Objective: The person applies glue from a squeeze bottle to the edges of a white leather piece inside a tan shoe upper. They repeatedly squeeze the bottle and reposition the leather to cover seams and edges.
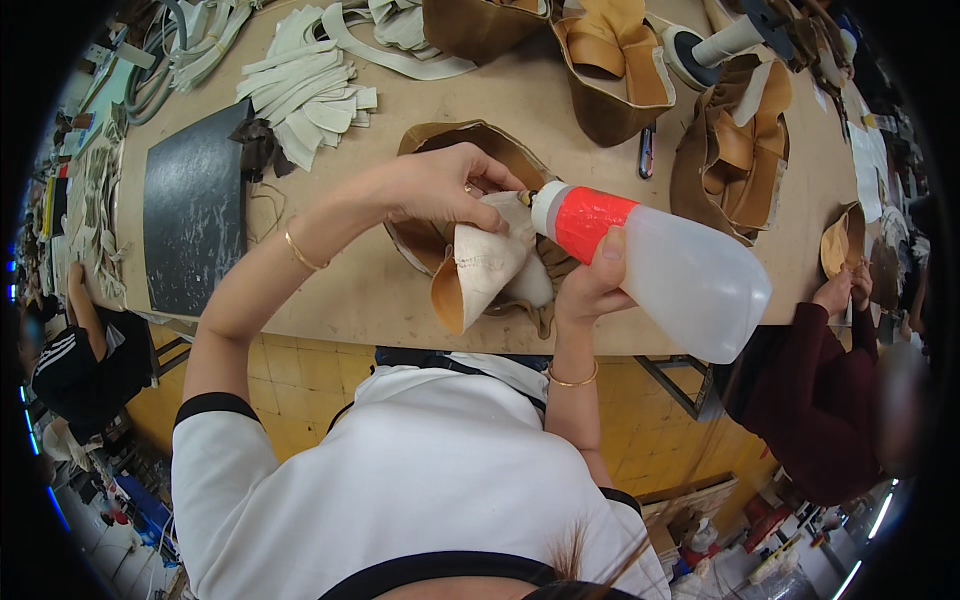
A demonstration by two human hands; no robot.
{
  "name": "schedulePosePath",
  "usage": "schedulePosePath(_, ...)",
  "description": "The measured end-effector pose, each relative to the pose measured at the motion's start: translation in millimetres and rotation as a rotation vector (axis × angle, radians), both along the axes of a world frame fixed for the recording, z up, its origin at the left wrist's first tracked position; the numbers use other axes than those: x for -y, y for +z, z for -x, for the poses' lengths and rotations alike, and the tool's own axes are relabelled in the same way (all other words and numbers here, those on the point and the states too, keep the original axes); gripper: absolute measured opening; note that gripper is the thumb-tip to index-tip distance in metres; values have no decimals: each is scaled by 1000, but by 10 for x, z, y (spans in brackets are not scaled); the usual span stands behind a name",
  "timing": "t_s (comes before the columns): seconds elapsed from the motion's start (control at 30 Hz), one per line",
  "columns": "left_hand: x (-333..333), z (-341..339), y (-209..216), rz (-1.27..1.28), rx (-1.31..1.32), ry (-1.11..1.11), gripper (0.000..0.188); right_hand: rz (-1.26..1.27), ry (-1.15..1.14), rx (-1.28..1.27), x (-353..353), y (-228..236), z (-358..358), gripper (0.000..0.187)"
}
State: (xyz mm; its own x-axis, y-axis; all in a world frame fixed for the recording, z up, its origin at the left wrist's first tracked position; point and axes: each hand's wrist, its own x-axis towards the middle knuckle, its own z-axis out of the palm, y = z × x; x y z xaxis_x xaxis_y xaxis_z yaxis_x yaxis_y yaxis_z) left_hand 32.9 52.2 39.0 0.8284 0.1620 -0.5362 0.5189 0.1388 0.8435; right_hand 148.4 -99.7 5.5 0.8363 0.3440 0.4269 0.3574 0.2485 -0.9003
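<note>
My right hand (592, 278) is wrapped round a translucent white squeeze bottle (695, 275) with a red band. The bottle lies tilted, and its nozzle points left, at the edge of a brown leather upper (490, 262). My left hand (455, 187) pinches the upper's rim beside the nozzle tip. Pale fabric backing and a tan inner face show on the turned-out flap of the upper. Some of its brown body shows behind my left hand, resting on the table. Whether liquid is leaving the nozzle is too small to tell.
Several similar brown uppers (735, 150) stand at the back and right of the table (390, 98). Pale fabric strips (305, 85) and a black board (196, 207) lie left. A pen (647, 150) lies right of centre. Co-workers sit at both sides, one in a maroon sleeve (810, 350).
</note>
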Motion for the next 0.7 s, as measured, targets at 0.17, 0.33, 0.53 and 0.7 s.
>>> schedulePosePath(0.17, 200, 124, 25, 151, -13, 145, 48, -36, 82, -66, 85, -72, 101, 36)
schedulePosePath(0.33, 305, 191, 8, 329, 110, 264, 46, -45, 228, -78, 143, -133, 179, 37)
schedulePosePath(0.53, 319, 233, -4, 336, 130, 216, 64, 77, 33, 234, 114, -208, 14, 35)
schedulePosePath(0.7, 326, 184, -47, 421, 243, 223, 70, -26, 83, -31, 113, -154, 40, 33)
